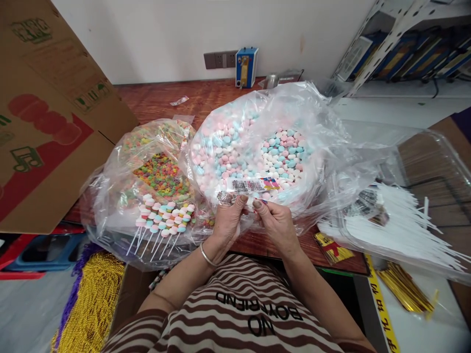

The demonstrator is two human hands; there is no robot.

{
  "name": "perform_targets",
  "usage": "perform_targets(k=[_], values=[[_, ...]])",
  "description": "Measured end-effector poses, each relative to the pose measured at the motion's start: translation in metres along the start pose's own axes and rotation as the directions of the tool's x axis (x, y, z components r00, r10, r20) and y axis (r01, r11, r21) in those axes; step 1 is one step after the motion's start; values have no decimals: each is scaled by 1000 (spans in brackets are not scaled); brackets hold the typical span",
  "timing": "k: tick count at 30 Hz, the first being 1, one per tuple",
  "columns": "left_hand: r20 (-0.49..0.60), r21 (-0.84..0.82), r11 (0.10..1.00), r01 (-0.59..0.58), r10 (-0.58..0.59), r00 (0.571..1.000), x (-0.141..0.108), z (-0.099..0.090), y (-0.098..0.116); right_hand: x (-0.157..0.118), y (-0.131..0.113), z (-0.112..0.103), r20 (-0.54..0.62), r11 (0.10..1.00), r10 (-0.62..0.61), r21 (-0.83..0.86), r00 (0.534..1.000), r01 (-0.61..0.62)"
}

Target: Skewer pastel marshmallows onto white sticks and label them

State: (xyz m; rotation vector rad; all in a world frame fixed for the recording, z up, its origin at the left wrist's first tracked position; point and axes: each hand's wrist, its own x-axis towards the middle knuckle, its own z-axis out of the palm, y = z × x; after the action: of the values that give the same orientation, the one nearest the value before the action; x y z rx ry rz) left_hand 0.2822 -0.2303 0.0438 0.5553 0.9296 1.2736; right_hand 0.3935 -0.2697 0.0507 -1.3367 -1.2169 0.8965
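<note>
Close together over the front edge of a large clear bag (312, 162) of pink, blue and white candies (283, 154), my left hand (228, 220) and my right hand (275, 223) both pinch a small printed wrapper (250, 185). Thumbs and forefingers are pressed together; what lies between the fingertips is partly hidden. Left of my hands, several candy skewers on white sticks (165, 215) rest on another clear bag (110, 196), which holds colourful ring-shaped pieces (162, 174).
A tall cardboard box (47, 147) stands at the left. White sticks (397, 225) fill a clear plastic tray (449, 162) at the right, near gold twist ties (405, 289). A blue box (246, 67) stands by the wall. Gold beads (95, 299) hang at the lower left.
</note>
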Motion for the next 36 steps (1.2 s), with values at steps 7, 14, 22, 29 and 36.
perform_targets(k=[7, 14, 22, 29, 36], values=[[-86, -168, 976, 140, -156, 984, 8, -7, 3, -9, 2, -2, -49, 998, -62, -35, 997, 60], [-147, -218, 975, 43, -76, 986, 13, -13, 5, -22, -12, 4, -123, 872, -460, -248, 879, 421], [66, 178, 937, -301, 293, 954, -2, -28, 6, -13, 3, 24, -109, 979, -195, 38, 975, 200], [28, -20, 999, -35, 36, 999, 0, -30, 15, -14, 6, 32, -105, 980, -179, 65, 978, 187], [-15, -383, 880, 281, -310, 951, 5, -45, 16, -22, -12, 44, -141, 873, -473, -209, 870, 441]])
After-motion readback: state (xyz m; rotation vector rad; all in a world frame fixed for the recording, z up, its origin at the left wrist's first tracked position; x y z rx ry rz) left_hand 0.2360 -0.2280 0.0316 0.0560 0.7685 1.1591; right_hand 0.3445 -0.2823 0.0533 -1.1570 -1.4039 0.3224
